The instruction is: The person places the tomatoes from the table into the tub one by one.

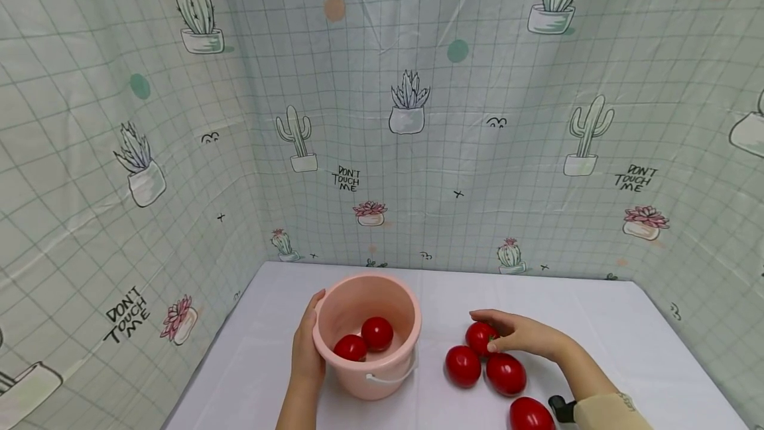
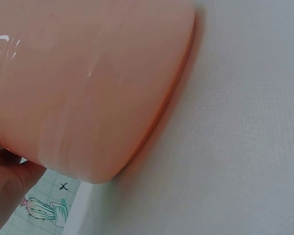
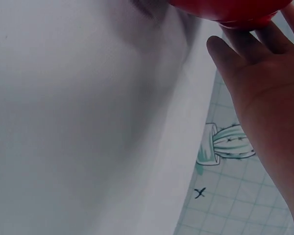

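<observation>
A pink bucket (image 1: 388, 383) with a thin white handle (image 1: 390, 377) stands upright on the table, and two red tomatoes (image 1: 377, 334) lie inside it. My left hand (image 1: 308, 350) holds the bucket's left side near the rim; in the left wrist view part of that hand (image 2: 10, 191) touches the bucket wall (image 2: 88, 88). To the right, my right hand (image 1: 531, 337) grips the farthest tomato (image 1: 479, 336) of a cluster, thumb on the near side and fingers over the far side. Two more tomatoes, one left (image 1: 463, 366) and one right (image 1: 506, 374), lie close against it.
Another tomato (image 1: 531, 415) lies at the front edge of the view, beside a black object (image 1: 561, 409) at the right wrist. The white tabletop (image 1: 442, 297) meets a cactus-print cloth (image 1: 453, 178) at the back and both sides.
</observation>
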A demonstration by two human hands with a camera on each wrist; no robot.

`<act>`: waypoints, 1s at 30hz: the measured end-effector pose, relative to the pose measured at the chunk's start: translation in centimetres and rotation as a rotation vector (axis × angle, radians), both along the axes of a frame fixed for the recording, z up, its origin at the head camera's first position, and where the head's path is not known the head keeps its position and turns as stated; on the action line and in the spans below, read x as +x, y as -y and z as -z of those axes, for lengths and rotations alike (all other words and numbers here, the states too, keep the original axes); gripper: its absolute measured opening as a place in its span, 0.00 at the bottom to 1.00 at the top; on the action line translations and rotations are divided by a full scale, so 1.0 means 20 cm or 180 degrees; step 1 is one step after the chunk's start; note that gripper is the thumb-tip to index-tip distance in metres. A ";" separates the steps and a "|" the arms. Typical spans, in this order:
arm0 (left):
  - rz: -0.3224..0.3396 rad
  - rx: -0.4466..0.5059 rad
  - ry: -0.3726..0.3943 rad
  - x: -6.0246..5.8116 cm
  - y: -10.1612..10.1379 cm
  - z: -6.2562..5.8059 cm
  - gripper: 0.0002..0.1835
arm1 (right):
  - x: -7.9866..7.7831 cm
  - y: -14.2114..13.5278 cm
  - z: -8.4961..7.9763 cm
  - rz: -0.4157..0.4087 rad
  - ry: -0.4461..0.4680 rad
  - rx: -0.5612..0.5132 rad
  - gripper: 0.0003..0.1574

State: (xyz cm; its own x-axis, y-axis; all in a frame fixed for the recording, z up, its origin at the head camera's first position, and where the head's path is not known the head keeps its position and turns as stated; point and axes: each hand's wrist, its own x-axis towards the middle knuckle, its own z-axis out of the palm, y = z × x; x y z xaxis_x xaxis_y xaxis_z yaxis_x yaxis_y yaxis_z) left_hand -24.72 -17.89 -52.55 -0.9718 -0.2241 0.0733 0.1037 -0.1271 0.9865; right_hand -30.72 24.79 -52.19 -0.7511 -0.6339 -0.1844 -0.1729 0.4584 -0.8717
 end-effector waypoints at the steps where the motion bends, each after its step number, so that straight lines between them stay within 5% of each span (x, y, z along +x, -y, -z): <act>1: 0.0000 -0.0004 -0.0005 0.00 0.00 0.00 0.26 | 0.00 0.00 0.00 0.0015 -0.0001 0.0015 0.42; 30: -0.0001 -0.0028 -0.0051 0.00 0.00 0.01 0.26 | -0.04 -0.01 0.11 0.0236 -0.0384 0.0142 0.33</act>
